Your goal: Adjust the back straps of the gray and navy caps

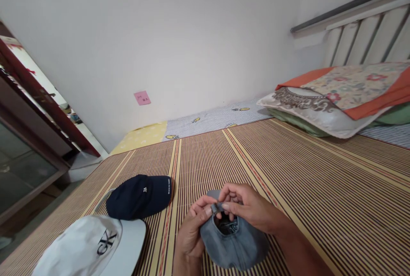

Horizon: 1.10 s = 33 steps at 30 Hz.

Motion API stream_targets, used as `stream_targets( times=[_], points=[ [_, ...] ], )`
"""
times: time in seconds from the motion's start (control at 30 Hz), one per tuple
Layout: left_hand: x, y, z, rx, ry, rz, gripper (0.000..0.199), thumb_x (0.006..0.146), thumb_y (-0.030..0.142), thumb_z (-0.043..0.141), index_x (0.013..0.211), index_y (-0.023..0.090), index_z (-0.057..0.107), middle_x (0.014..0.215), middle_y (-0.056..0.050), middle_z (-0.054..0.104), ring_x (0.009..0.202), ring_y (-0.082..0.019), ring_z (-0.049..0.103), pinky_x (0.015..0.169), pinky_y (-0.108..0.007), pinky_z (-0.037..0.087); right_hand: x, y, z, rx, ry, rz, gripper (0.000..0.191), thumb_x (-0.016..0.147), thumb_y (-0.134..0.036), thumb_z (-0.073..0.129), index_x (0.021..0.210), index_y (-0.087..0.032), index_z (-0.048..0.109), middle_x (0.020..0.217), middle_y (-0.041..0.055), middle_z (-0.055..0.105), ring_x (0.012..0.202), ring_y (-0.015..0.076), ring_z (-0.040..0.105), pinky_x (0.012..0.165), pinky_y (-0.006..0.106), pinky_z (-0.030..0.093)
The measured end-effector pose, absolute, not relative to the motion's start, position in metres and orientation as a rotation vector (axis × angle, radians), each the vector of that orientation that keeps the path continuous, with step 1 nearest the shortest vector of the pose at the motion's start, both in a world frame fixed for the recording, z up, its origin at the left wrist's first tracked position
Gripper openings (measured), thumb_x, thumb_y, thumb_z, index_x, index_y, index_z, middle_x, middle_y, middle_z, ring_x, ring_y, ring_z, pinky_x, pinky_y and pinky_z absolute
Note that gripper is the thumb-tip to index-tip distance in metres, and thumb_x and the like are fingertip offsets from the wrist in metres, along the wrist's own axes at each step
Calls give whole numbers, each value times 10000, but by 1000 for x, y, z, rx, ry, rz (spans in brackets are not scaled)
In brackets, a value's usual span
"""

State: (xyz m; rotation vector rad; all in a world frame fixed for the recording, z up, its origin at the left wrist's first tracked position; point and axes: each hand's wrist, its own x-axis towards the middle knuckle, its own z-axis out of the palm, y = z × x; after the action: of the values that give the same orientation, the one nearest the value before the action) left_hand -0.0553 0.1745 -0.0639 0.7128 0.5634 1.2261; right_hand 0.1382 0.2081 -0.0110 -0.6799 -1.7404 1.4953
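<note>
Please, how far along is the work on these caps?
The navy-blue fabric cap and white cap with black letters lie aside; whether they are finished, I cannot tell. The left hand and right hand hold the grey fabric cap at its back strap. What remains seems to be this strap, not yet released.

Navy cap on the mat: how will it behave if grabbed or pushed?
The navy cap's crown looks like soft fabric, so likely floppy and light. Its curved brim probably stays stiffer. Pushed, it may slide, perhaps nudging the white cap right beside it.
</note>
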Motion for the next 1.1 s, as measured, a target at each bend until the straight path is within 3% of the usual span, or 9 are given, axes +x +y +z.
stream_targets(
  times=[0.3,0.5,0.67,0.77,1.0,1.1],
  points=[
    [-57,177,-70,734,512,1227,192,780,243,856,932,152,783,674,-30,743,614,-85,672,628,-140,491,141,211,-15,-726,-1725,1462,50,856,-235,654,844,-188,643,720,-28,627,637,120,584,608,253,464],
    [-60,173,-61,774,513,1196,288,765,266,870,999,118,787,724,-52,765,650,-92,679,659,-150,502,151,217,-18,-757,-1711,1481,166,854,-347,686,858,-184,654,741,-16,625,646,139,594,622,279,457],
    [-79,170,-57,816,592,1255,321,838,281,820,1121,137,768,756,-54,775,688,-106,689,671,-166,514,165,222,-22,-817,-1773,1440,258,907,-417,643,957,-175,714,872,19,662,789,153,586,720,289,414],
    [-85,169,-57,793,601,1303,293,846,255,815,1121,167,767,743,-35,765,705,-101,690,696,-166,518,170,224,-27,-798,-1854,1494,307,910,-459,647,987,-175,732,815,-2,624,747,142,538,689,281,375],
    [-85,167,-55,892,655,1228,380,815,343,844,1138,167,751,722,-42,755,651,-116,663,633,-184,481,164,228,-38,-634,-1854,1677,404,786,-540,790,746,-188,598,640,-71,455,590,94,376,550,246,249],
    [-87,166,-53,995,750,1126,412,800,450,842,1052,132,770,758,-55,736,646,-112,615,624,-194,445,166,226,-38,-562,-1701,1722,453,826,-593,771,766,-195,563,674,-53,521,593,93,419,545,235,278]
  ],
)
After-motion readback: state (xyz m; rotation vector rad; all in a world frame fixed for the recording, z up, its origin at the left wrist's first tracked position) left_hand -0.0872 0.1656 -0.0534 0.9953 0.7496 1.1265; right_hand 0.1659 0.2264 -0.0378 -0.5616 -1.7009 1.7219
